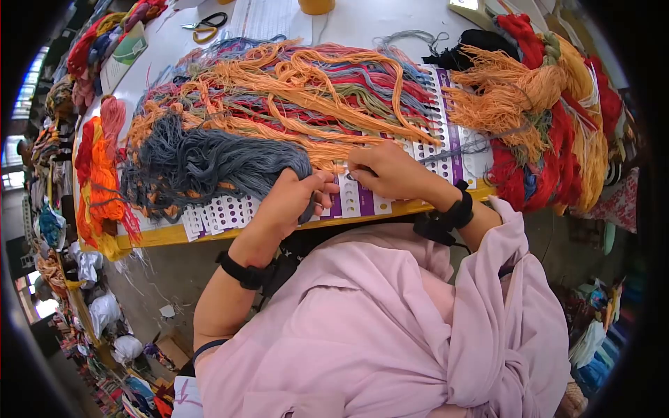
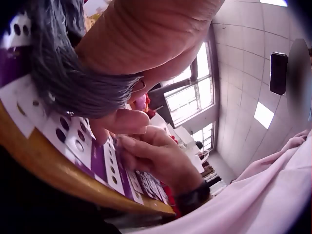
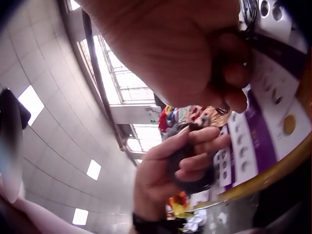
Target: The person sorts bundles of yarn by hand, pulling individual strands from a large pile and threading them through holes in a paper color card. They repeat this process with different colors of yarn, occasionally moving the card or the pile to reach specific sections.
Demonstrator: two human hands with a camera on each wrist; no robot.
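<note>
At the near edge of the desk (image 1: 157, 237), left hand (image 1: 293, 197) grips one end of a grey-blue skein (image 1: 209, 157), fingers and thumb curled round the strands. Skein extends leftward over mixed-colour yarn (image 1: 348, 83). Right hand (image 1: 380, 169) sits just beside the left, fingers curled, above white-and-purple cards (image 1: 366, 200) with rows of holes; cannot tell whether it pinches a strand. Scissors (image 1: 205, 26) lie beyond the yarn, toward the far left. Red and orange bundles (image 1: 540, 104) lie at right.
</note>
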